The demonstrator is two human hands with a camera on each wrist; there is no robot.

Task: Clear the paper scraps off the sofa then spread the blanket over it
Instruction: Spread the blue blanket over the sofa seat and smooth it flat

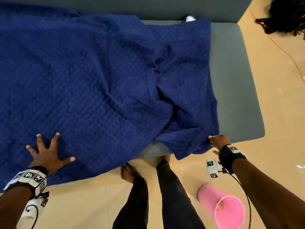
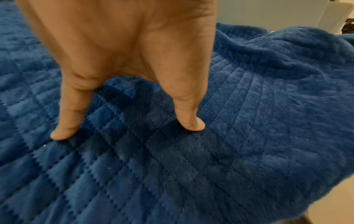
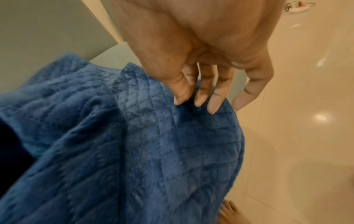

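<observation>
Nearest the head camera, at the bottom of the frame, stand the person's two legs in dark trousers (image 1: 148, 199) with bare feet on a glossy beige tiled floor (image 1: 92, 204). Lower right, beside the right forearm, lies a pink plastic cup-shaped bin (image 1: 221, 207) on its side, its open mouth toward the camera.

Spread across the left and middle of the frame is the dark blue quilted fleece blanket (image 1: 85, 76), covering most of the grey-green upholstered sofa (image 1: 236, 90). Its near edge hangs over the seat front at lower left. Toward the right it is bunched into deep folds, and a strip of bare seat shows along the right side and at the front middle.

At lower left, the left hand (image 1: 47, 152) lies palm down on the blanket with its fingers (image 2: 63, 133) splayed straight and pressing into the fabric; it grips nothing.

At lower right, the right hand (image 1: 217, 142) is at the blanket's near right corner. In the right wrist view its fingers (image 3: 201, 97) curl down onto the cloth's edge with the thumb against it, pinching a fold.

At the top of the head view, a small white paper scrap (image 1: 190, 18) sits at the seat back, just beyond the blanket's far edge.
</observation>
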